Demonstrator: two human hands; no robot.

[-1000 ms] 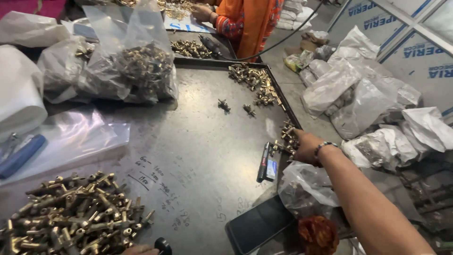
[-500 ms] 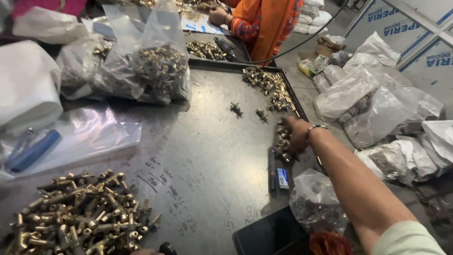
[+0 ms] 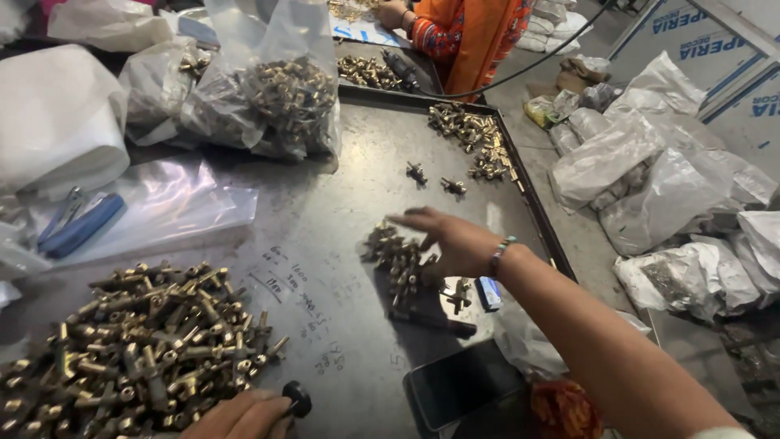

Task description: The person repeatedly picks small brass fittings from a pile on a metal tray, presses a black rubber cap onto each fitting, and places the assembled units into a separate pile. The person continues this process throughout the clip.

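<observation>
- The right hand (image 3: 455, 244) is reaching over the grey metal surface (image 3: 325, 187) with its fingers spread flat; its grip is released and is grasping nothing.
- A small heap of brass fittings (image 3: 398, 260) is lying directly under and just beside the fingertips of this hand, touching them at its right edge.
- These fittings are short, shiny, gold-coloured pieces with threaded ends and cross shapes, and they are lying jumbled on one another.
- The left hand (image 3: 244, 416) is showing only partly at the bottom edge, and a small round black knob (image 3: 296, 398) is sitting against it; I cannot tell whether this grip is clenched.
- A large pile of the same brass fittings (image 3: 138, 341) is lying just above the left hand, well apart from the small heap.
- A dark phone (image 3: 463, 382) with a smooth screen is lying near the right forearm.
- A clear plastic bag (image 3: 284, 97), wrinkled and full of brass parts, is standing at the far side.
- Blue-handled pliers (image 3: 81, 223) are resting on the left.
</observation>
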